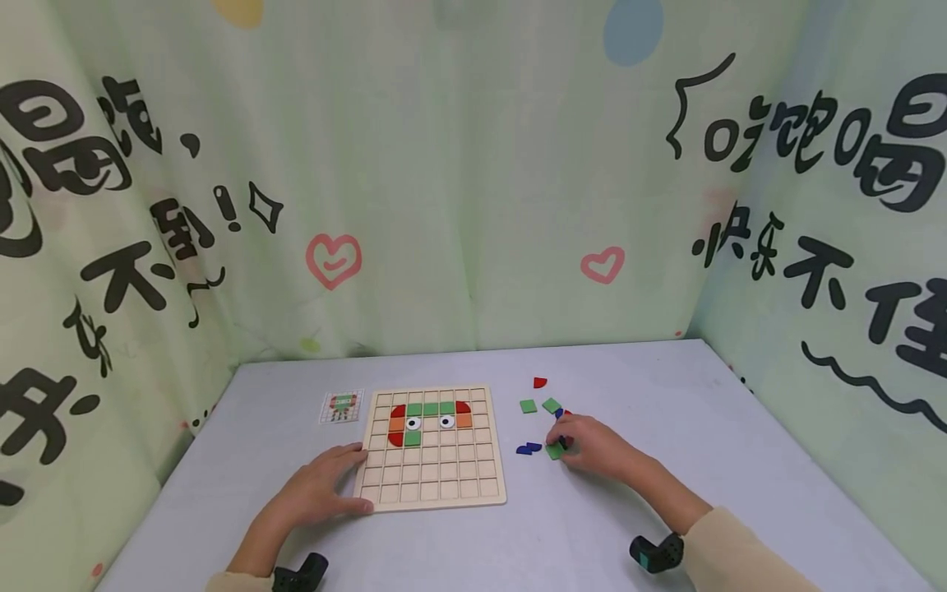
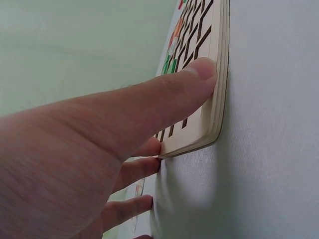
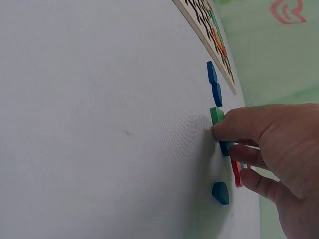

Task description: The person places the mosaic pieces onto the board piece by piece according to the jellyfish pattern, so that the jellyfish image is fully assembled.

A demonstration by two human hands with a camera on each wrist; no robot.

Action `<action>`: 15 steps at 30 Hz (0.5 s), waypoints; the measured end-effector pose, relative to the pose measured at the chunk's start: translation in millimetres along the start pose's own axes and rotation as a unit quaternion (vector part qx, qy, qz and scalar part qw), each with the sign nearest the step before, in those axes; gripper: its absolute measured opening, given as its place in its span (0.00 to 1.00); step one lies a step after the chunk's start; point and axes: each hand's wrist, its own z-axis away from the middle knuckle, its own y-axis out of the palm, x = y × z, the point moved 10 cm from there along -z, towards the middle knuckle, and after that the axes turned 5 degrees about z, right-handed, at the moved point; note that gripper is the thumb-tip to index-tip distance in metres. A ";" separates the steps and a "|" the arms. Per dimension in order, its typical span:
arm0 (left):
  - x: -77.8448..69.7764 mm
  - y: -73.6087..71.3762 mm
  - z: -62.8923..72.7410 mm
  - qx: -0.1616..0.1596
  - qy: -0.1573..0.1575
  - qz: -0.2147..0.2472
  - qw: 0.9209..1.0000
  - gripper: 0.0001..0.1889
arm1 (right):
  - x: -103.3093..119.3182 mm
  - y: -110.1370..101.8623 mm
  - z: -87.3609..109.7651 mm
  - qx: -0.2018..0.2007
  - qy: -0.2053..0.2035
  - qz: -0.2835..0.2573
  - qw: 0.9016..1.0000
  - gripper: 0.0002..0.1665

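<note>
A wooden grid board (image 1: 444,469) lies on the table, with red, green and orange tiles and two eye tiles (image 1: 447,422) set in its upper rows. My left hand (image 1: 321,485) rests at its left side, thumb on the front edge near the corner (image 2: 199,137) and fingertips along the left edge. To the right of the board, my right hand (image 1: 595,446) pinches a green square tile (image 3: 216,115) low over the table. A blue piece (image 3: 225,148) shows just under those fingers. Two blue pieces (image 1: 528,449) lie between this hand and the board.
Farther back lie two green squares (image 1: 528,406) and a red quarter-round piece (image 1: 540,382). Another blue piece (image 3: 221,193) sits near the right hand. A small pattern card (image 1: 343,407) lies left of the board. Printed curtains (image 1: 473,205) surround the white table (image 1: 429,551).
</note>
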 end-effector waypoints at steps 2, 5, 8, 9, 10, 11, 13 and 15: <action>-0.1 0.4 0.0 0.002 -0.001 -0.001 1.000 0.45 | -0.3 -0.3 -1.6 -0.009 0.000 0.003 1.000 0.13; -0.5 0.0 0.5 0.003 -0.003 -0.003 1.000 0.45 | 2.9 -0.5 -6.8 -0.025 0.001 -0.004 1.000 0.11; -1.1 -0.8 0.5 0.002 -0.004 -0.004 1.000 0.45 | 12.7 -1.1 -15.8 -0.033 0.006 -0.020 0.999 0.08; -1.1 -1.2 0.6 0.001 -0.006 -0.003 1.000 0.45 | 17.3 -0.7 -19.8 -0.035 0.006 -0.025 0.999 0.08; -1.4 -1.5 0.7 0.001 -0.005 -0.003 1.000 0.45 | 22.8 0.1 -24.3 -0.034 0.005 -0.034 0.999 0.08; -1.0 -1.4 0.8 0.001 -0.006 -0.003 1.000 0.45 | 29.0 1.1 -28.9 -0.031 0.004 -0.044 0.999 0.08; -0.4 -1.4 1.1 0.001 -0.008 0.000 1.000 0.45 | 42.3 5.2 -39.7 -0.023 -0.001 -0.058 0.998 0.07; -0.1 -1.3 1.2 0.001 -0.008 -0.001 1.000 0.45 | 56.6 11.1 -51.8 -0.013 -0.011 -0.066 0.998 0.07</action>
